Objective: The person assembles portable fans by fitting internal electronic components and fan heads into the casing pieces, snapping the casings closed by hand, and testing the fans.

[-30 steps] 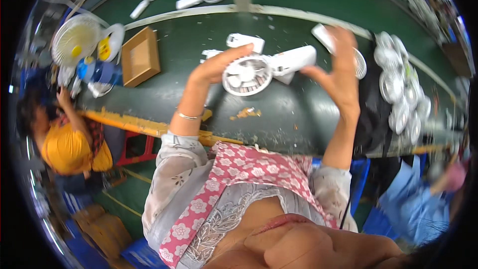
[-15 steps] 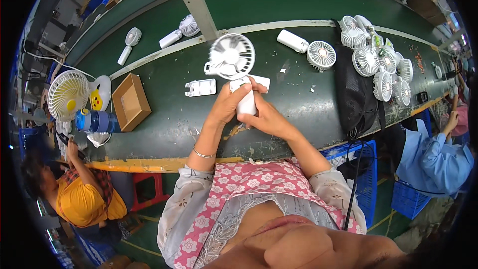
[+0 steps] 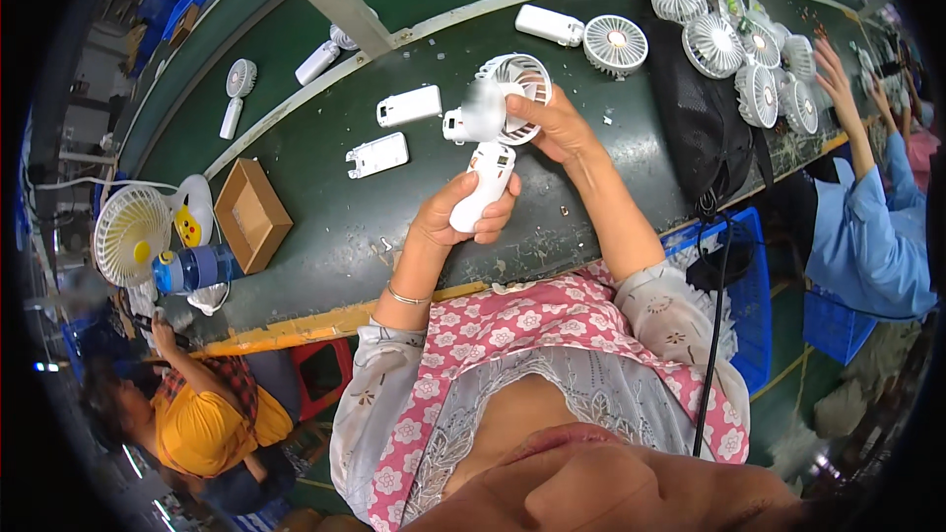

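Midway along the dark green workbench [image 3: 335, 246], near its close edge, I see two bare hands busy with parts of a small white handheld fan. The left hand [image 3: 443, 217] has its fingers wrapped around a white fan handle [image 3: 485, 187], which tilts a little, its notched end pointing away from the person. The right hand [image 3: 564, 128], slightly farther off, has its thumb and fingers clamped on the rim of a round white fan head [image 3: 532, 79], just beyond that notched end; from where I stand I cannot tell whether the two are joined. A pale round piece [image 3: 483, 110] in front of the head is too blurred to make out.

Left of the hands, a far casing [image 3: 410, 105] and a nearer casing [image 3: 377, 155], both white, lie flat and apart from each other. Farther away, toward the right, a white handheld fan [image 3: 616, 42] rests on the bench. Right of it sits a black mesh bag [image 3: 695, 108], and along the bag's right side a heap of white fans [image 3: 714, 44] spreads out. Over on the left, a shallow cardboard box [image 3: 236, 199] tilts beside a blue bottle [image 3: 202, 268] and a larger fan [image 3: 133, 234] with a yellow hub. One co-worker in yellow [image 3: 212, 424] sits at the left; another in blue [image 3: 867, 236], at the right, raises a hand near the heap.
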A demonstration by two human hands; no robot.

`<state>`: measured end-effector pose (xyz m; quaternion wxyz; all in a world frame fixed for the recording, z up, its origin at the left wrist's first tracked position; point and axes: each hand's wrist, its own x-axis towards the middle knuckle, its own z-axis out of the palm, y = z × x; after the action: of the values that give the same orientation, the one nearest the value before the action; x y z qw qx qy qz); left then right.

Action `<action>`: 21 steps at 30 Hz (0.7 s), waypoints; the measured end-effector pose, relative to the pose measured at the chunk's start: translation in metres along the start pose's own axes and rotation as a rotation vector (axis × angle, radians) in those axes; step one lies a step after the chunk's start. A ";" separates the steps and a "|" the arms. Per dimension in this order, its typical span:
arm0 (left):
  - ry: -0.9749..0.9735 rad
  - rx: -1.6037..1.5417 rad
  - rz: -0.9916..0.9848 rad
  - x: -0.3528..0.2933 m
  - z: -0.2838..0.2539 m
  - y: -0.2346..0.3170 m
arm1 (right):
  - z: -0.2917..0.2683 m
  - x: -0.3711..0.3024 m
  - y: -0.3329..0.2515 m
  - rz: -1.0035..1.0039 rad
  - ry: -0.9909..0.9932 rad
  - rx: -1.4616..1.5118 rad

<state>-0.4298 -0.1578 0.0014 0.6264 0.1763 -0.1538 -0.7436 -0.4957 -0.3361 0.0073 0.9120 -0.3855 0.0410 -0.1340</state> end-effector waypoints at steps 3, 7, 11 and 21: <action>0.191 0.160 -0.024 0.001 0.001 -0.002 | -0.013 0.000 0.010 0.018 0.025 0.040; 0.411 0.407 -0.035 0.003 0.010 0.008 | -0.020 -0.001 0.010 0.057 0.046 0.018; 0.504 0.565 -0.089 0.001 0.008 0.013 | -0.028 0.005 0.020 0.073 0.061 -0.020; 0.643 0.812 -0.133 0.005 -0.001 0.018 | -0.036 0.016 0.024 0.049 0.065 -0.151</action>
<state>-0.4145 -0.1659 0.0085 0.4746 0.6337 -0.2183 -0.5706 -0.4818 -0.3496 -0.0349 0.8814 -0.4477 0.0901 -0.1206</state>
